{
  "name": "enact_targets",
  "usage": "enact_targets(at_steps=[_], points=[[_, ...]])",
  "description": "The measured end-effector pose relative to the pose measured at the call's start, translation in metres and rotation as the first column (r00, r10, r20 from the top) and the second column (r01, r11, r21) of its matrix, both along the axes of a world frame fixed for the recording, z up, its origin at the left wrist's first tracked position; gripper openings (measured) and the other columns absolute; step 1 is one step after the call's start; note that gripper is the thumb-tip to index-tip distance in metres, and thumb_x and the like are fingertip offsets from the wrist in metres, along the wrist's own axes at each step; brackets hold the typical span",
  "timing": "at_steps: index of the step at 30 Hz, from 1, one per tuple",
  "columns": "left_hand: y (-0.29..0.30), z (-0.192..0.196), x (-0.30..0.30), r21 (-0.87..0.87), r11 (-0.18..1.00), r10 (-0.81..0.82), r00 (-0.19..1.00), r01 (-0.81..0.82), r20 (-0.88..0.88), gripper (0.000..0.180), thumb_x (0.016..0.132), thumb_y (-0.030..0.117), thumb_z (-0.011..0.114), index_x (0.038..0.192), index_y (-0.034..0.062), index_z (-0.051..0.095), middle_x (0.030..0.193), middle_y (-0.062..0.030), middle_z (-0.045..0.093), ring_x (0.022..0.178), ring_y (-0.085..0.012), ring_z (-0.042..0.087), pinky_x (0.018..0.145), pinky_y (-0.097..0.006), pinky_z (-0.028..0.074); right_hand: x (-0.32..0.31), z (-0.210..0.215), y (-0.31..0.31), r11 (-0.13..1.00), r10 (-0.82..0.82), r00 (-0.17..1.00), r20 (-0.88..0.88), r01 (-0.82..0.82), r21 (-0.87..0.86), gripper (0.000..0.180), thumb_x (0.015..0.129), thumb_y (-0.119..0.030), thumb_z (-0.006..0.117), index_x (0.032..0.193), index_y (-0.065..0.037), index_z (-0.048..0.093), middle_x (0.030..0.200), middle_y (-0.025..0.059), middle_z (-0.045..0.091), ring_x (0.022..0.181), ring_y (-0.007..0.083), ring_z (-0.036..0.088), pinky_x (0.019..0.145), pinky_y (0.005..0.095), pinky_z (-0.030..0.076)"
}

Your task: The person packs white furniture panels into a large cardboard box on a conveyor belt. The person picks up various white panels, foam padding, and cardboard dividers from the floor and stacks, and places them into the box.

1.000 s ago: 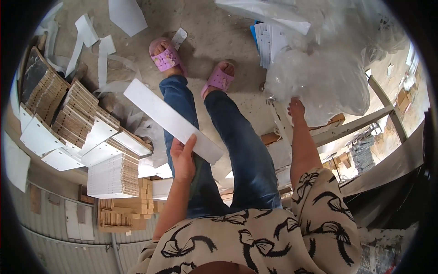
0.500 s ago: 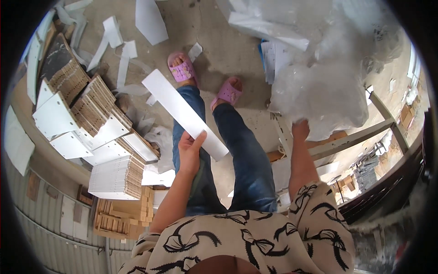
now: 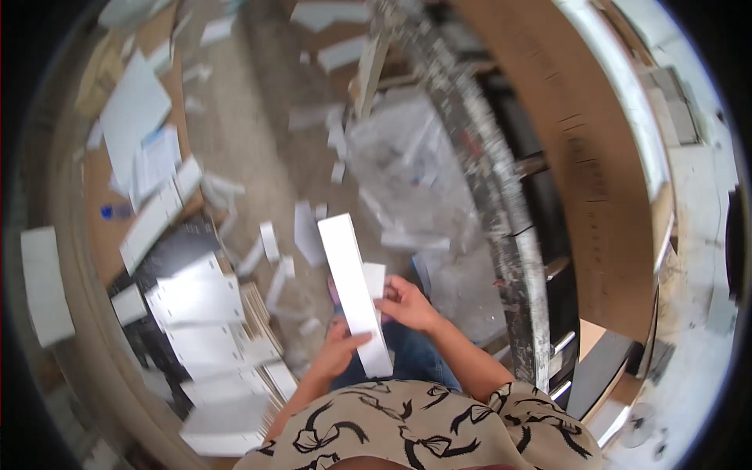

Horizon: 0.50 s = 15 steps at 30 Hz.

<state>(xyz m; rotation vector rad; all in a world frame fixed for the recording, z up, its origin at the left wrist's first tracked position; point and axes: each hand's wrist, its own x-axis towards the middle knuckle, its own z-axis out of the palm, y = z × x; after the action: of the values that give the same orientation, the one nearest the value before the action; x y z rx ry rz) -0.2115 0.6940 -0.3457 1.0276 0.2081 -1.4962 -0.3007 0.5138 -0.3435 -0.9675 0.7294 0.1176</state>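
Observation:
My left hand (image 3: 335,350) is closed around the lower part of a long, narrow white board (image 3: 350,290), its thumb lying across the face. The board stands tilted in front of my legs. On its right side my right hand (image 3: 409,304) has its fingers pinched together close to the board's edge. A small flat white piece (image 3: 374,277) shows at those fingertips, partly behind the board; its material is unclear. Stacked white panels (image 3: 204,321) with edges facing me lie to the left of my left hand. A clear plastic bag (image 3: 415,157) lies beyond my right hand.
White offcuts (image 3: 269,241) are scattered over the concrete floor (image 3: 262,125). To the right run a worn, paint-marked beam (image 3: 501,204) and a tall brown cardboard sheet (image 3: 595,157). At the far left lie papers (image 3: 157,160), white boards and a small blue object (image 3: 116,211).
My view has swung up and to the right. My right hand has left the plastic bag and come beside the board, a small white piece at its fingertips. The board is now more upright.

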Motion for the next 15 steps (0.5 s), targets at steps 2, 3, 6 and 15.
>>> enact_targets(at_steps=[2, 3, 6, 15], points=[[-0.019, 0.063, 0.028, -0.095, 0.995, -0.042, 0.999, 0.042, 0.008, 0.038, 0.076, 0.002, 0.065, 0.113, 0.0022, 0.055, 0.106, -0.0049, 0.059, 0.097, -0.0156, 0.057, 0.086, -0.031, 0.046, 0.022, 0.081, -0.011, 0.989, -0.106, 0.99, 0.094, 0.115, -0.096, 0.03, 0.085, -0.008, 0.06, 0.113, -0.002, 0.05, 0.091, 0.0016, 0.06, 0.081, 0.0069, 0.056, 0.069, 0.0223, 0.046], [-0.032, 0.093, 0.039, -0.124, 0.988, -0.081, 0.991, 0.095, 0.109, 0.039, 0.076, 0.003, 0.066, 0.114, 0.0018, 0.054, 0.104, -0.005, 0.06, 0.095, -0.0152, 0.058, 0.085, -0.03, 0.046, 0.022, 0.1, -0.014, 0.97, -0.118, 0.982, 0.148, 0.146, -0.194, 0.027, 0.085, -0.009, 0.061, 0.11, -0.002, 0.052, 0.09, 0.0013, 0.06, 0.079, 0.0066, 0.055, 0.068, 0.0216, 0.045], [-0.076, 0.155, 0.067, -0.2, 0.91, -0.274, 0.888, 0.363, 0.368, 0.043, 0.075, 0.006, 0.069, 0.116, 0.0015, 0.053, 0.103, -0.0042, 0.061, 0.093, -0.0126, 0.057, 0.082, -0.027, 0.046, 0.017, 0.167, -0.036, 0.878, -0.201, 0.951, 0.235, 0.281, -0.387, 0.02, 0.086, -0.012, 0.061, 0.104, -0.002, 0.058, 0.087, -0.0001, 0.06, 0.075, 0.0053, 0.053, 0.066, 0.0205, 0.045], [-0.223, 0.248, 0.124, -0.444, 0.882, 0.106, 0.85, 0.16, 0.516, 0.029, 0.079, 0.002, 0.063, 0.107, -0.0019, 0.055, 0.1, -0.0071, 0.061, 0.093, -0.0142, 0.057, 0.082, -0.028, 0.045, -0.069, 0.375, -0.236, 0.322, -0.589, 0.632, 0.504, 0.755, -0.571, 0.035, 0.081, -0.013, 0.064, 0.11, 0.002, 0.051, 0.078, 0.0065, 0.058, 0.063, 0.0117, 0.056, 0.055, 0.0234, 0.046]])
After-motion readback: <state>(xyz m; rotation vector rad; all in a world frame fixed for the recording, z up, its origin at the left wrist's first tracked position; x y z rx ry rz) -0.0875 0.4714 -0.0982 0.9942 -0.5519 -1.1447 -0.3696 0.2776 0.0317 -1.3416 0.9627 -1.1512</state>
